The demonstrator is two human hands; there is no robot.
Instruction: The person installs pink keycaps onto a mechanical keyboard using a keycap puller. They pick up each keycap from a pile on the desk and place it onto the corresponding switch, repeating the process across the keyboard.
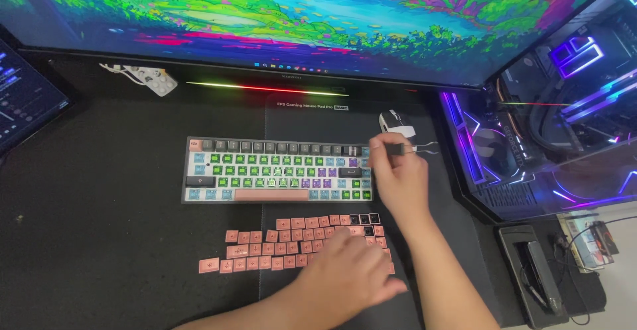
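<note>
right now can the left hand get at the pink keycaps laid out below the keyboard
Probably yes: the left hand hovers, palm down, right over the right end of the loose pink keycaps, with nothing between them. The right hand, holding a wire keycap puller, is up by the keyboard.

Loose keycaps (pixel 279 245) — pink; keyboard (pixel 277 169) switches glow green and purple, spacebar pink — mouse (pixel 397 123) white and black.

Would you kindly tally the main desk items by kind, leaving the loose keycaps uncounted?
Keyboard: 1
Mouse: 1
Wire keycap puller, in the right hand: 1
Monitor: 1
Lit computer case: 1
Total: 5
The left hand rests over the pink keycaps.
</note>
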